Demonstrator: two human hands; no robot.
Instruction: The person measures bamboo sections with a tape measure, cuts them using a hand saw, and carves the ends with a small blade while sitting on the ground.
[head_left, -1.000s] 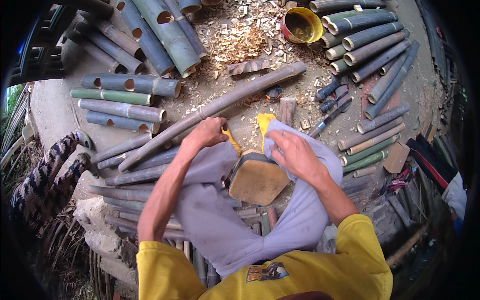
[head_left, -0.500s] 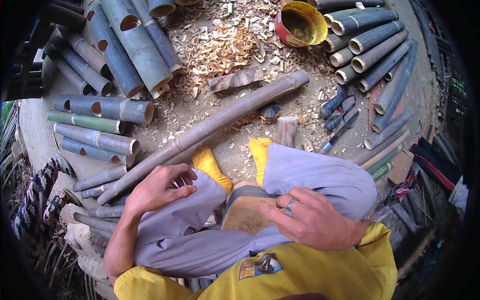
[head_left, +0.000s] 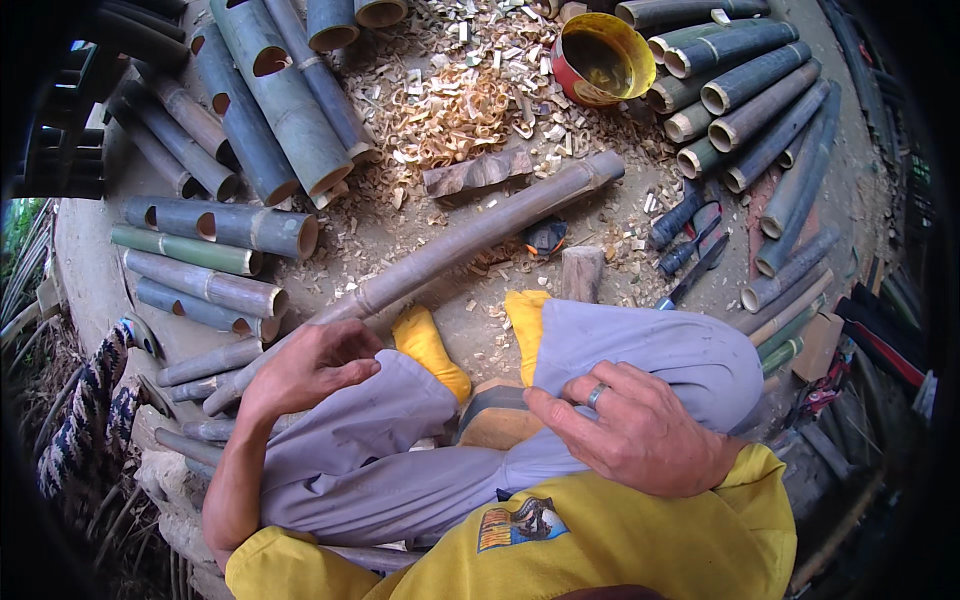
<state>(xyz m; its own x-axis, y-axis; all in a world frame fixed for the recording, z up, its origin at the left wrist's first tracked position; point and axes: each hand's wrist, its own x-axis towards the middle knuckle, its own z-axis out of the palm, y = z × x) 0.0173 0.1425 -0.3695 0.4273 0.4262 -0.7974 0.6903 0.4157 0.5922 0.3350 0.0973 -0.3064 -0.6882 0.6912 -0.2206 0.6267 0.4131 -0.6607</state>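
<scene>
A long brown bamboo pole (head_left: pixel 470 235) lies slantwise on the ground before my feet. My left hand (head_left: pixel 318 365) is over my left knee, overlapping the pole's near part; whether they touch I cannot tell. Its fingers bend loosely, thumb apart, with nothing seen in them. Above my right thigh hovers my right hand (head_left: pixel 635 425), a ring on one finger, fingers half curled and apart around no visible object. Between my legs sits a wooden block (head_left: pixel 495 418) with a dark band, partly hidden by my trousers.
Cut bamboo tubes (head_left: pixel 275 95) with holes lie at left; more tubes (head_left: pixel 765 105) are stacked at right. Wood shavings (head_left: pixel 455 115) cover the far ground beside a red-yellow bucket (head_left: pixel 600 60). A knife (head_left: pixel 695 270), a tape measure (head_left: pixel 545 237) and a short wood stump (head_left: pixel 582 272) lie nearer.
The view has shifted slightly, moving the scene a little right and down. Both hands stay over my legs; my right hand has lifted slightly, its fingers still loosely bent.
</scene>
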